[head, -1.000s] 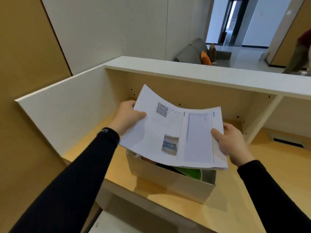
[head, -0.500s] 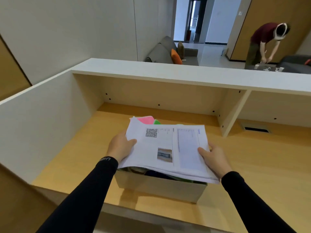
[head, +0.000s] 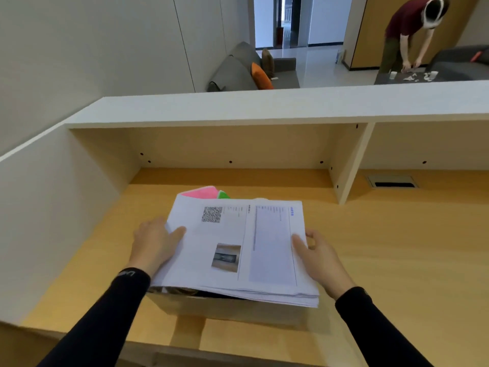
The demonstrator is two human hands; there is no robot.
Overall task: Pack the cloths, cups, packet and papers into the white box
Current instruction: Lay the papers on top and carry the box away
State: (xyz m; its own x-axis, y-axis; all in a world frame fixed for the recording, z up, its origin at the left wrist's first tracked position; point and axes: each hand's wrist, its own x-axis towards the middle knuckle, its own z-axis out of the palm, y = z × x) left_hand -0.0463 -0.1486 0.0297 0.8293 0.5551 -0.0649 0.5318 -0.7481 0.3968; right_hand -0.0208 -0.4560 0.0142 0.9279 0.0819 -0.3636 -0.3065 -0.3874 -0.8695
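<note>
Papers (head: 238, 250) sit flat atop the white box (head: 232, 309), left hand (head: 154, 243) and right hand (head: 321, 256) pinching opposite edges, thumbs on top. Thin, floppy, slippery sheets (likely to fan out), so edge grips look wise.

The tabletop (head: 397, 260) is of light yellow wood and sits inside a white desk frame. A white shelf (head: 264, 107) runs across above it, and a white divider panel (head: 352, 165) stands slanted under the shelf. A metal cable slot (head: 391, 181) is set in the wood at the right. On the left is a plain white wall (head: 92, 49). Behind the shelf there is a grey sofa (head: 238, 72) with an orange cushion (head: 260, 75), a shiny pale floor (head: 317, 67) and a dark doorway (head: 285, 19). A person (head: 407, 35) bends over a dark low table (head: 410, 76).
</note>
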